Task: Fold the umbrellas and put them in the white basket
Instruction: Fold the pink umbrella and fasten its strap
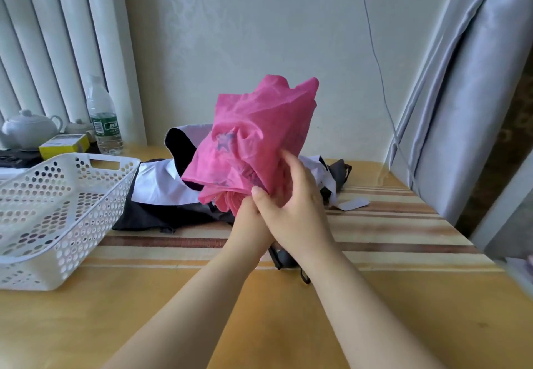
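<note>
Step in hand: gathering the pink umbrella [253, 137], held up above the bench [375, 311] in front of the person, canopy loose and bunched, not yet wrapped tight

Right hand [291, 204] wraps over the lower canopy, fingers curled round the cloth. Left hand [248, 221] sits beneath and mostly hidden behind the right; it appears to grip the bunched base, though its fingers cannot be clearly seen. A dark handle with a strap [288, 262] shows below the wrists, probably this umbrella's

Next move, as I judge it: twist or smooth the pleats round the shaft, fasten if there is a tie, then carry left to the white basket [57, 210], which sits at the left bench edge with nothing visible inside

Second umbrella, black and white [161, 192], lies sprawled unfolded on the bench just behind the hands, beside the basket's right wall — still to do

Around: water bottle [102, 117], white teapot [28, 129], yellow box [63, 145] behind the basket; a cable [375, 59] down the wall. Nothing blocks the route to the basket
</note>
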{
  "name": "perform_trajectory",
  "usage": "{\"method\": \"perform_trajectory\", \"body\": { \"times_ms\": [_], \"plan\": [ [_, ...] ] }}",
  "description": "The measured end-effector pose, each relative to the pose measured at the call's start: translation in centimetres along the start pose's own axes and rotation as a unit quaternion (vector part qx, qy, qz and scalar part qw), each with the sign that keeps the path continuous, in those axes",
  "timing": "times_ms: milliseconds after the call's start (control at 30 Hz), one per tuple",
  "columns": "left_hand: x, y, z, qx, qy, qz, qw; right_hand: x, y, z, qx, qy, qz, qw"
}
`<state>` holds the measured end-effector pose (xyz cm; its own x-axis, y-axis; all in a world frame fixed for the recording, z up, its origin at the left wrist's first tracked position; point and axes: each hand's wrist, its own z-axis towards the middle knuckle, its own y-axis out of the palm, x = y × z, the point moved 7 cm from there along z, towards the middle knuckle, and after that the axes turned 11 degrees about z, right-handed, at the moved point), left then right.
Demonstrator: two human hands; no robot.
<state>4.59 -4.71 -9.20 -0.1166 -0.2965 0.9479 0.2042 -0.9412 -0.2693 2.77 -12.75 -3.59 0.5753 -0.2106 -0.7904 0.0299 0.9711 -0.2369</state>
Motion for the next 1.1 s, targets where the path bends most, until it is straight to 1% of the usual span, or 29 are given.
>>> {"method": "perform_trajectory", "body": {
  "times_ms": [33, 133, 267, 333, 367, 400, 467, 500, 533, 567, 600, 667, 767, 900, 933, 1000, 1067, 1100],
  "plan": [
    [-0.4, -0.1, 0.3, 0.004, -0.005, 0.004, 1.0, 0.3, 0.1, 0.3, 0.016, -0.007, -0.006, 1.0],
    [-1.7, -0.8, 0.9, 0.05, -0.015, 0.015, 0.999, 1.7, 0.1, 1.1, 0.055, 0.005, 0.004, 0.998],
    [-3.1, -0.3, 0.9, 0.046, -0.017, 0.023, 0.999, 3.9, 0.4, 1.5, 0.061, 0.018, 0.025, 0.998],
    [-4.4, -0.1, 1.0, 0.037, -0.045, 0.0, 0.998, 5.9, 0.0, 1.5, 0.082, 0.066, 0.047, 0.993],
    [-5.1, 0.0, 0.9, 0.024, -0.061, -0.028, 0.997, 7.1, -0.4, 1.3, 0.102, 0.108, 0.084, 0.985],
    [-5.6, 0.1, 0.9, 0.01, -0.072, -0.062, 0.995, 8.1, -0.8, 1.2, 0.121, 0.146, 0.145, 0.971],
    [-5.9, -0.1, 0.8, -0.007, -0.081, -0.123, 0.989, 9.8, -1.7, 0.8, 0.169, 0.209, 0.28, 0.922],
    [-5.9, -0.2, 0.7, -0.017, -0.081, -0.158, 0.984, 10.3, -2.2, 0.6, 0.19, 0.223, 0.338, 0.894],
    [-5.6, -0.2, 0.6, -0.031, -0.075, -0.197, 0.977, 10.6, -3.1, 0.5, 0.204, 0.225, 0.372, 0.877],
    [-5.2, -0.2, 0.6, -0.044, -0.068, -0.238, 0.968, 10.8, -4.0, 0.5, 0.218, 0.222, 0.387, 0.868],
    [-4.9, -0.2, 0.6, -0.057, -0.059, -0.271, 0.959, 10.9, -4.8, 0.4, 0.221, 0.214, 0.388, 0.869],
    [-4.4, -0.2, 0.5, -0.065, -0.04, -0.316, 0.946, 11.0, -5.9, 0.2, 0.226, 0.201, 0.355, 0.885],
    [-4.6, -0.6, 0.5, -0.054, -0.032, -0.325, 0.943, 11.0, -6.6, 0.0, 0.231, 0.19, 0.257, 0.919],
    [-4.6, -0.9, 0.6, -0.095, -0.039, -0.359, 0.928, 11.2, -6.0, 0.3, 0.184, 0.203, 0.236, 0.932],
    [-4.4, -1.0, 0.5, -0.097, -0.041, -0.37, 0.923, 11.2, -6.2, 0.3, 0.183, 0.195, 0.205, 0.942],
    [-4.5, -1.2, 0.4, -0.084, -0.067, -0.376, 0.92, 10.2, -7.4, 0.2, 0.201, 0.142, 0.066, 0.967],
    [-4.8, -1.6, 0.4, -0.044, -0.083, -0.363, 0.927, 8.1, -8.4, 0.0, 0.239, 0.054, -0.032, 0.969],
    [-4.9, -1.8, 0.5, -0.023, -0.085, -0.355, 0.931, 7.1, -8.7, 0.0, 0.243, 0.01, -0.069, 0.967]
  ]
}}
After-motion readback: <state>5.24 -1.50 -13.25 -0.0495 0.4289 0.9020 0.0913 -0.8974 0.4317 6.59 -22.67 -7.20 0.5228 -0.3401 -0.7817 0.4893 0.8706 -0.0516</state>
